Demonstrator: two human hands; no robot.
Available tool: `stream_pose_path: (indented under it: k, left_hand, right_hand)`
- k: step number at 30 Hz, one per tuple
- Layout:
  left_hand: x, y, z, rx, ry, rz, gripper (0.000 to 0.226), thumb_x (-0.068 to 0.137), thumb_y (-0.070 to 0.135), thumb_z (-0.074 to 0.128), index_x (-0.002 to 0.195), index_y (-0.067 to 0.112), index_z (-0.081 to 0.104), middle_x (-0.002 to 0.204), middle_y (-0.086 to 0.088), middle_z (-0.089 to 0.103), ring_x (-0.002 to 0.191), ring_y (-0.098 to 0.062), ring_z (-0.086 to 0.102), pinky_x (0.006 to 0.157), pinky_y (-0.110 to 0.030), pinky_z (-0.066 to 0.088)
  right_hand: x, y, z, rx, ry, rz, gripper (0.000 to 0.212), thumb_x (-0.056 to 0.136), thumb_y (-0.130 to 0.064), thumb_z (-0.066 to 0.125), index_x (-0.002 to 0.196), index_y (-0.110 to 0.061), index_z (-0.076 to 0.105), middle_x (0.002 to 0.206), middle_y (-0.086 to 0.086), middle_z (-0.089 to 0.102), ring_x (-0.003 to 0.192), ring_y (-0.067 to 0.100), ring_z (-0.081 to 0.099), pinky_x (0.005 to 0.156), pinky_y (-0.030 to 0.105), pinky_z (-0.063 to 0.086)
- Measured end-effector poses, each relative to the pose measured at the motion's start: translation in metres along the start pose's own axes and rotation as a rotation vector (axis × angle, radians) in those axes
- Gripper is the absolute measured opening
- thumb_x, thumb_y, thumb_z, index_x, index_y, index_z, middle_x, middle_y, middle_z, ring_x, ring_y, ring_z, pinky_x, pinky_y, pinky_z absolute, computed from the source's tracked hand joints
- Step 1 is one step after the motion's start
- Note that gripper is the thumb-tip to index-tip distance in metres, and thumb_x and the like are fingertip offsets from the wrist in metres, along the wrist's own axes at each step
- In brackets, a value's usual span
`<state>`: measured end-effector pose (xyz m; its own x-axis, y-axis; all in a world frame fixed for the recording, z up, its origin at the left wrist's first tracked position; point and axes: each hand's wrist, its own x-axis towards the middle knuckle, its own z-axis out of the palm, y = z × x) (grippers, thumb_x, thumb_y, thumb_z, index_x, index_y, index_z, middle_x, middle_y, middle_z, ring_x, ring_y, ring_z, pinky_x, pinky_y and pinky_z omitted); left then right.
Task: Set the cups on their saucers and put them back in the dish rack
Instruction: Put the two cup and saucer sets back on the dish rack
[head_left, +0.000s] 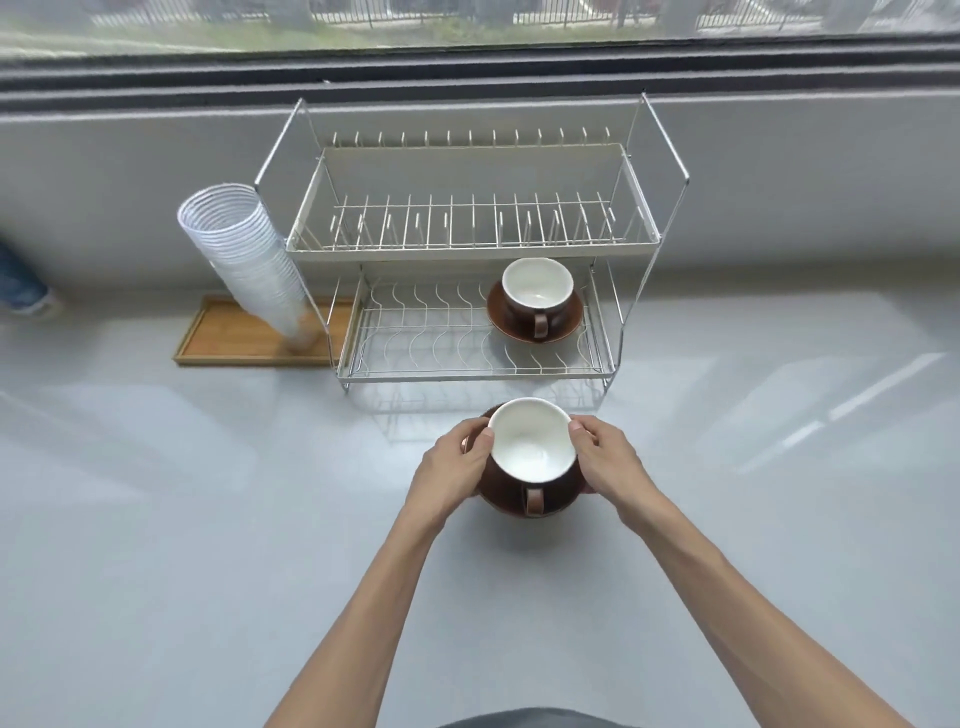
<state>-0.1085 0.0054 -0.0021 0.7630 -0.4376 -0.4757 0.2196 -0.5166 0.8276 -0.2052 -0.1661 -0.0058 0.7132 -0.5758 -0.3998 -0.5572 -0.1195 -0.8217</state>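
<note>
A brown cup with a white inside (532, 447) sits on a brown saucer (506, 506), both held just in front of the dish rack. My left hand (452, 467) grips the saucer's left side with the thumb on the cup's rim. My right hand (605, 457) grips the right side the same way. The cup's handle points toward me. A second brown cup (537, 291) rests on its saucer (563, 327) at the right end of the lower shelf of the two-tier wire dish rack (467, 364). The upper shelf holds nothing.
A tall leaning stack of clear plastic cups (249, 254) stands on a wooden tray (223, 343) just left of the rack. The white counter (208, 519) runs to a window ledge behind. Something blue (21, 286) lies at the far left edge.
</note>
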Motion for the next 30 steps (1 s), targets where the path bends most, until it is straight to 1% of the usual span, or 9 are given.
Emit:
stream_pose_path:
  k: [4, 9, 13, 17, 22, 25, 27, 28, 30]
  left_hand:
    - [0.018, 0.004, -0.028, -0.018, 0.042, -0.001, 0.032, 0.088, 0.051, 0.050, 0.117, 0.044, 0.063, 0.113, -0.004, 0.071, 0.097, -0.023, 0.072, 0.083, -0.043, 0.063]
    - [0.043, 0.016, -0.061, -0.048, 0.073, -0.009, 0.029, 0.094, 0.045, 0.052, 0.120, 0.039, 0.063, 0.113, -0.007, 0.071, 0.101, -0.025, 0.071, 0.080, -0.042, 0.064]
    - [0.063, 0.027, -0.084, -0.042, 0.097, -0.015, 0.030, 0.097, 0.039, 0.051, 0.124, 0.035, 0.063, 0.116, -0.008, 0.070, 0.104, -0.028, 0.070, 0.077, -0.041, 0.063]
    - [0.084, 0.037, -0.103, -0.042, 0.100, -0.038, 0.031, 0.099, 0.035, 0.048, 0.127, 0.032, 0.061, 0.116, -0.009, 0.070, 0.094, -0.026, 0.070, 0.069, -0.033, 0.061]
    - [0.111, 0.048, -0.120, -0.042, 0.102, -0.064, 0.032, 0.100, 0.032, 0.045, 0.128, 0.031, 0.061, 0.112, -0.009, 0.070, 0.091, -0.028, 0.070, 0.076, -0.037, 0.061]
    - [0.127, 0.054, -0.128, -0.039, 0.126, -0.066, 0.031, 0.100, 0.030, 0.046, 0.127, 0.029, 0.062, 0.118, -0.010, 0.068, 0.099, -0.030, 0.069, 0.061, -0.029, 0.059]
    - [0.139, 0.057, -0.134, -0.023, 0.149, -0.044, 0.033, 0.101, 0.029, 0.046, 0.129, 0.026, 0.061, 0.125, -0.009, 0.065, 0.098, -0.025, 0.067, 0.051, -0.021, 0.055]
    - [0.145, 0.058, -0.136, -0.022, 0.161, -0.030, 0.033, 0.101, 0.028, 0.046, 0.130, 0.024, 0.061, 0.128, -0.009, 0.063, 0.102, -0.025, 0.066, 0.056, -0.023, 0.058]
    - [0.155, 0.059, -0.139, -0.046, 0.179, -0.017, 0.031, 0.101, 0.027, 0.046, 0.128, 0.024, 0.061, 0.132, -0.009, 0.062, 0.114, -0.029, 0.062, 0.081, -0.037, 0.060]
  right_hand:
    - [0.016, -0.029, 0.018, -0.019, -0.037, -0.020, 0.026, 0.102, -0.035, 0.039, 0.109, -0.031, 0.064, 0.106, 0.003, 0.068, 0.104, 0.028, 0.063, 0.087, 0.052, 0.058]
    - [0.042, -0.064, 0.034, -0.031, -0.087, -0.038, 0.031, 0.102, -0.031, 0.038, 0.108, -0.019, 0.066, 0.111, 0.016, 0.066, 0.094, 0.026, 0.059, 0.083, 0.056, 0.059]
    - [0.063, -0.091, 0.046, -0.053, -0.133, -0.047, 0.034, 0.101, -0.029, 0.037, 0.108, -0.012, 0.066, 0.110, 0.016, 0.066, 0.101, 0.032, 0.062, 0.080, 0.058, 0.060]
    - [0.084, -0.113, 0.057, -0.082, -0.144, -0.038, 0.036, 0.099, -0.029, 0.036, 0.109, -0.013, 0.066, 0.115, 0.016, 0.066, 0.109, 0.034, 0.062, 0.078, 0.055, 0.061]
    - [0.112, -0.131, 0.075, -0.090, -0.146, -0.031, 0.037, 0.099, -0.027, 0.034, 0.101, -0.004, 0.063, 0.105, 0.020, 0.065, 0.104, 0.037, 0.063, 0.080, 0.056, 0.061]
    - [0.131, -0.139, 0.086, -0.091, -0.122, -0.054, 0.036, 0.099, -0.024, 0.034, 0.095, -0.001, 0.061, 0.083, 0.009, 0.057, 0.086, 0.030, 0.057, 0.087, 0.056, 0.057]
    - [0.142, -0.144, 0.092, -0.081, -0.109, -0.078, 0.037, 0.100, -0.024, 0.034, 0.100, -0.004, 0.064, 0.084, 0.005, 0.057, 0.087, 0.027, 0.055, 0.090, 0.052, 0.054]
    - [0.147, -0.146, 0.095, -0.072, -0.107, -0.087, 0.037, 0.100, -0.025, 0.034, 0.105, -0.007, 0.066, 0.087, 0.004, 0.059, 0.090, 0.027, 0.057, 0.090, 0.049, 0.053]
    - [0.156, -0.149, 0.100, -0.069, -0.097, -0.110, 0.037, 0.101, -0.026, 0.034, 0.104, -0.008, 0.066, 0.082, 0.001, 0.058, 0.086, 0.024, 0.055, 0.085, 0.043, 0.052]
